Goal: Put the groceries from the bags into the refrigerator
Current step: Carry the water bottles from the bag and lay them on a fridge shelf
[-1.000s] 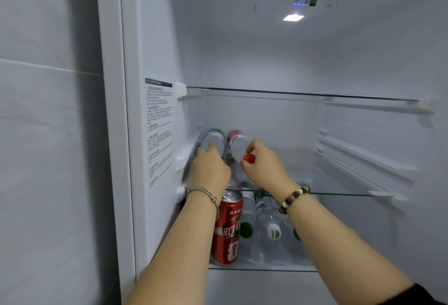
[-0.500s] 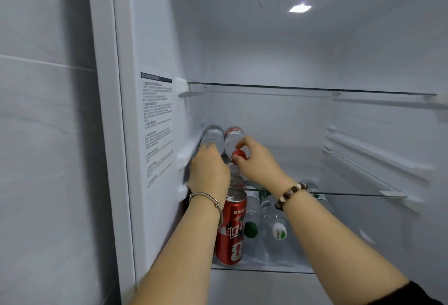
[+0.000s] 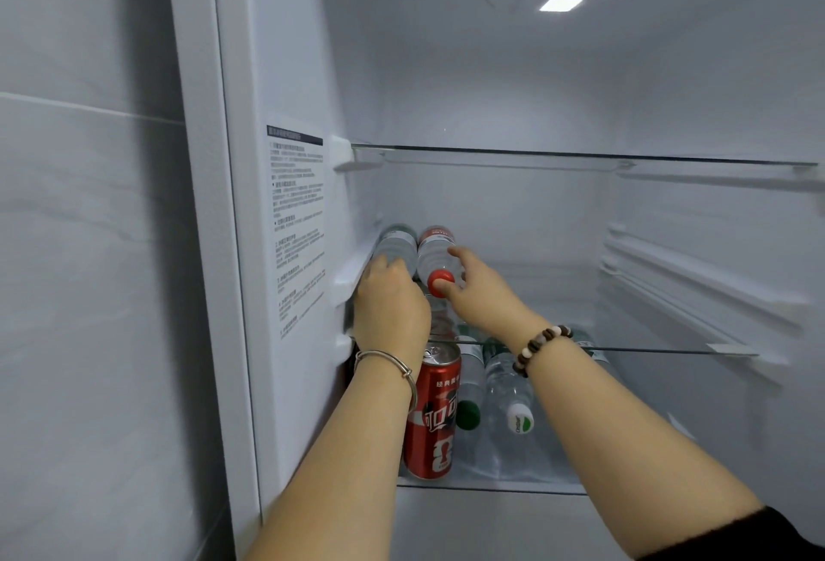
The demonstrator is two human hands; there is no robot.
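On my feed both arms reach into the fridge (image 3: 513, 105); two bottles lie side by side on the mid glass shelf (image 3: 647, 349), touching, caps toward me, tucked against the L wall; the red-cap bottle (image 3: 435, 252) has the clear bottle (image 3: 397, 243) at its 9 o'clock; R hand (image 3: 484, 292) holds the red-cap bottle at its neck end, thumb under the cap, index finger along the bottle's 3 o'clock side; L hand (image 3: 388, 308) covers the clear bottle's near end w/ fingers bent over it, palm hidden, so I can't tell if it grips or just rests; metal bangle (image 3: 386, 359) on L wrist, bead bracelet (image 3: 540, 348) on R wrist; one shelf down, at 6 o'clock of the hands, a red cola can (image 3: 433, 422) stands upright by the L wall; at its 3 o'clock lie a green-cap bottle (image 3: 468, 415) and a white-cap bottle (image 3: 520, 420), caps toward me; top shelf (image 3: 580, 155) at 12 o'clock above the hands; printed sticker (image 3: 297, 225) on the L wall at 9 o'clock; light (image 3: 560, 3) lit at 1 o'clock in the ceiling
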